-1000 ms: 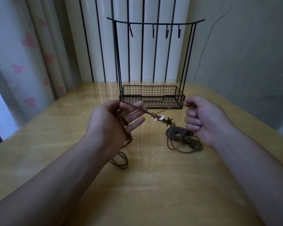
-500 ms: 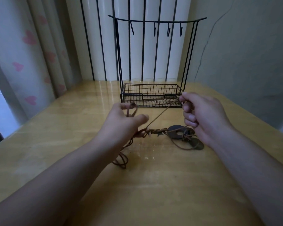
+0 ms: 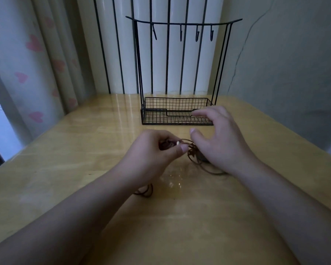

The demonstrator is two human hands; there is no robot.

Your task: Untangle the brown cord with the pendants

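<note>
The brown cord (image 3: pixel 191 150) lies bunched on the wooden table (image 3: pixel 65 150) between my two hands. My left hand (image 3: pixel 155 150) pinches a bundle of it, with a small white bead showing at my thumb. My right hand (image 3: pixel 218 138) hovers just right of the tangle, fingers spread and relaxed, holding nothing; it covers the dark pendants. One loop of cord (image 3: pixel 145 191) sticks out from under my left wrist, and another strand (image 3: pixel 212 171) trails under my right wrist.
A black wire rack (image 3: pixel 177 113) with a mesh basket and a top bar of several hooks stands at the table's far edge, just beyond my right fingers. A curtain with pink hearts (image 3: pixel 34 73) hangs at the left, a wall at the right.
My right hand let go of the taut strand and opened, dropping toward the tangle. My left hand lowered and closed round the bunched cord. The stretched strand has gone slack.
</note>
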